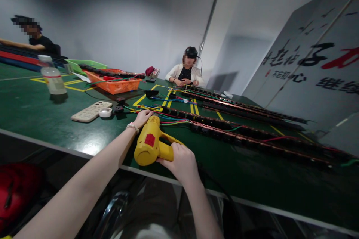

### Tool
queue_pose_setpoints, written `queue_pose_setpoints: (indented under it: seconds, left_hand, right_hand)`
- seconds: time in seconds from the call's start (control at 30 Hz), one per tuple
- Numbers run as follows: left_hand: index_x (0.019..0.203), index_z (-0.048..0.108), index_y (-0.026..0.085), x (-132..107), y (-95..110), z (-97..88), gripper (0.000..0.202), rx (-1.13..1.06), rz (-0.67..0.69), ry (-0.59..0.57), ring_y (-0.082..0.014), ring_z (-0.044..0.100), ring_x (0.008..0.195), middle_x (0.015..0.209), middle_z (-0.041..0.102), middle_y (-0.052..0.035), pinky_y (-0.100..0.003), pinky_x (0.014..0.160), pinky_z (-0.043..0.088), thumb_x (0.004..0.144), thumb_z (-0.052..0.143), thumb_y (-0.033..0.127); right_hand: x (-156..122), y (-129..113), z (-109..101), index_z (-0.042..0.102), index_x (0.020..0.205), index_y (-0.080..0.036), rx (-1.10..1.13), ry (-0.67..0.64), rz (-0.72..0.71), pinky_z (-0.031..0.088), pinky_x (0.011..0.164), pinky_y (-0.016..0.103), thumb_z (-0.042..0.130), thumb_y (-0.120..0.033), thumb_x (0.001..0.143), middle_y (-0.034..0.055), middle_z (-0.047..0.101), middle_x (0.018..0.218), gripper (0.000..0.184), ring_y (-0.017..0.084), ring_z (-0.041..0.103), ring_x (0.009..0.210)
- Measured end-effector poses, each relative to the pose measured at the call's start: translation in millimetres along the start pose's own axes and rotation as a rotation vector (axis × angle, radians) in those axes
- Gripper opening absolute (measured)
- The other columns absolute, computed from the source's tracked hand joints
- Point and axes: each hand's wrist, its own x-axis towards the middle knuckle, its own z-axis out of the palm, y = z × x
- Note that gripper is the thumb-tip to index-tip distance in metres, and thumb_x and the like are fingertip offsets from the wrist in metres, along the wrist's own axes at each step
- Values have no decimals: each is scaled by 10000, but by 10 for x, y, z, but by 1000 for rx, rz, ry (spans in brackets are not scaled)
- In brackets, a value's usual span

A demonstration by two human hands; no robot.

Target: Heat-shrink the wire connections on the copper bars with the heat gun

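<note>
A yellow heat gun [147, 143] with a red patch on its back is held by the grip in my right hand [182, 158]. Its front end points away from me, toward a bundle of coloured wires [175, 122]. My left hand [143, 118] is closed on the wires just beyond the gun's front; the gun partly hides its fingertips. Those wires run right into a long black strip [224, 130] with copper-coloured lines along it. Black connectors [119, 109] lie at the wires' left end.
Left on the green table [36, 114] are a phone [91, 112], a white earphone case [106, 112] and a bottle [53, 76]. An orange basket [119, 86] stands behind, before a green basket [84, 64]. More strips [224, 101] lie toward a person [185, 73] seated opposite; another person [42, 43] sits far left.
</note>
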Motion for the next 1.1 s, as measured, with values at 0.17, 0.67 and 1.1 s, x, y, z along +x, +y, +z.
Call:
queue_pose_setpoints:
  seconds: [0.17,0.67,1.1]
  left_hand:
    - [680,598,158,-13,-21,-20,446,-43,-1,-18,-167,505,667,689,626,-41,-257,614,377,749,416,560]
    - [779,674,156,-5,-70,51,419,-18,-3,-39,-176,556,663,688,653,-51,-261,589,378,711,516,538]
    - [835,678,171,33,-117,44,400,57,-49,-85,-196,590,722,786,684,-55,-259,641,409,720,513,517]
  right_hand:
    - [-13,15,20,532,792,-200,3,19,-1,412,663,299,579,-707,708,39,634,805,516,185,602,773]
    - [-262,469,-262,554,813,-215,-74,25,85,365,597,276,633,-638,713,-2,637,778,442,161,599,738]
    - [-420,638,-335,537,807,-209,-168,46,205,390,646,289,638,-633,703,14,647,800,448,189,610,782]
